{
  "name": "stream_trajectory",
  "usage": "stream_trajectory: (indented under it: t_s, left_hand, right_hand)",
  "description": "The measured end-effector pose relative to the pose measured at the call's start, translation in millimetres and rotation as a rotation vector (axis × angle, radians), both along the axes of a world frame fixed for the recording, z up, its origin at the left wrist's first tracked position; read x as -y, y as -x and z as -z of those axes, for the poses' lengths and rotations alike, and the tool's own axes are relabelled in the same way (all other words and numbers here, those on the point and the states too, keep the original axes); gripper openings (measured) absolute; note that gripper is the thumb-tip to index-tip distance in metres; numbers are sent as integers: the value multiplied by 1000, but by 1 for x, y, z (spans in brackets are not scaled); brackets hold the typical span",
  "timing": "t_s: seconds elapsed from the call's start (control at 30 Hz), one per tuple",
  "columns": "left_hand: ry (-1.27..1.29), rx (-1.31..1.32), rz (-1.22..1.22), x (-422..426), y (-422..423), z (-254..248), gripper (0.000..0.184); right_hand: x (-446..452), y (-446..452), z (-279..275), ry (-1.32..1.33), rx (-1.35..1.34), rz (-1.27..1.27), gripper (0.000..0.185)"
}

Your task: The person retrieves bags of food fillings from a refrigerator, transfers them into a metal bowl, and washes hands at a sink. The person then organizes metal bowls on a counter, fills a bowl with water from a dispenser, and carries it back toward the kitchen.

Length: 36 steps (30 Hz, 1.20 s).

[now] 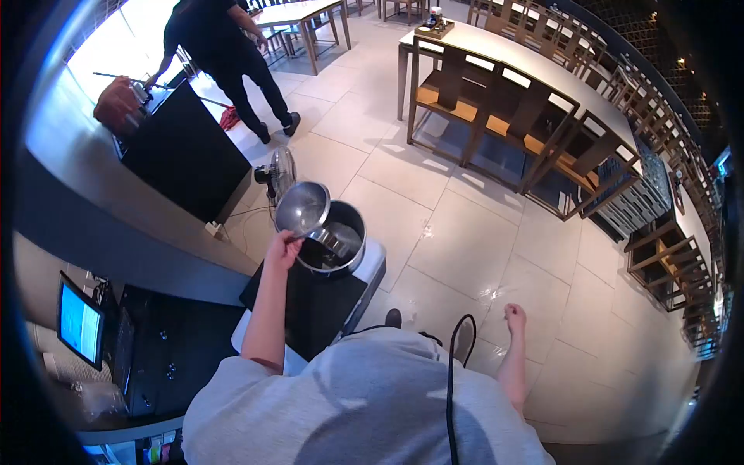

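Note:
My left hand (284,249) is closed on the near rim of a round, shiny metal bowl (301,208). The bowl is tilted above the left side of a tall steel pot (357,246), overlapping its opening in view. Inside the pot a metallic shape shows, but I cannot make out what it is. The pot stands at the far end of a cart or cabinet with a black top (310,310). Out to my right side, my right hand (514,317) hangs over the floor with its fingers curled in, and nothing shows in it.
A small fan (280,172) stands beyond the pot. Past a black cabinet (186,151), a person in dark clothes (221,54) reaches toward a red cloth (118,107). A long table (527,66) with wooden chairs (465,89) stands ahead right. A black cable (449,387) hangs before me.

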<state>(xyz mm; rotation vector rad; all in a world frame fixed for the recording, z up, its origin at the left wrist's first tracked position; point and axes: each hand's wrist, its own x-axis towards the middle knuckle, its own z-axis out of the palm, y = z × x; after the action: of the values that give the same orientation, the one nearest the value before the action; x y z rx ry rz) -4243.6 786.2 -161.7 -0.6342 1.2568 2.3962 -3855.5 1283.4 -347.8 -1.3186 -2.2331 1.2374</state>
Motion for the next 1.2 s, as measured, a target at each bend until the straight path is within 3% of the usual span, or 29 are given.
stream_trajectory:
  t_s: [0.07, 0.13, 0.17, 0.2, 0.23, 0.27, 0.3, 0.4, 0.53, 0.6, 0.67, 0.7, 0.73, 0.77, 0.8, 0.93, 0.97, 1.0, 1.03, 1.2]
  left_hand:
    - [-39, -7, -30, -28, 46, 3, 11]
    - [-30, -71, 5, -68, 78, -1, 12]
    - [-19, -146, 46, -90, 90, -5, 14]
    - [2, -128, 83, -116, 100, -15, 17]
    - [12, -148, 19, -142, 107, -21, 19]
    - [-80, -104, 200, -149, 127, -5, 23]
    - [-52, -90, 126, -175, 130, -9, 25]
    - [-36, -95, 213, -209, 140, 3, 28]
    - [-5, 25, 22, -238, 153, -12, 22]
    - [27, 33, -69, -218, 165, -7, 22]
    - [-132, -45, -67, -172, 175, 20, 23]
    - [-92, 8, -265, -169, 177, 10, 21]
    - [-92, -23, -343, -155, 180, 11, 20]
    - [-110, 71, -474, -143, 185, 8, 19]
    - [21, -42, -548, -134, 190, 8, 16]
    - [-98, -25, -736, -85, 232, 29, 18]
    - [-106, -32, -743, -81, 251, 27, 18]
    - [-99, -12, -774, -79, 268, 27, 19]
    - [-92, 10, -806, -77, 283, 28, 20]
    - [-139, -34, -711, -83, 389, 16, 24]
  right_hand:
    - [-17, 3, 26, 152, 109, -24, 10]
    - [-44, -36, 93, 242, 252, -104, 9]
    - [-37, -38, 59, 333, 537, -93, 19]
    - [-32, -58, 66, 410, 407, 77, 21]
    - [-39, -66, 77, 425, 495, 49, 21]
    - [-51, -69, 86, 428, 607, -1, 21]
    - [-61, -71, 96, 436, 700, -43, 21]
    - [-120, -31, 108, 408, 861, -157, 22]
    - [-234, 86, 115, 241, 932, -310, 25]
    - [-298, 177, 130, -14, 896, -452, 26]
    - [-351, 293, 139, -291, 760, -550, 28]
    - [-360, 365, 117, -323, 587, -555, 32]
    - [-364, 441, 89, -254, 595, -556, 31]
    - [-352, 502, 73, -325, 244, -464, 23]
    - [-344, 561, 51, -362, 84, -556, 27]
    - [-273, 729, 18, -38, -71, -594, 16]
    - [-261, 757, 26, -91, -61, -655, 14]
    - [-241, 772, 22, 16, -65, -687, 16]
    - [-221, 782, -1, -101, 17, -813, 19]
    - [-221, 814, 19, -109, 421, -998, 28]
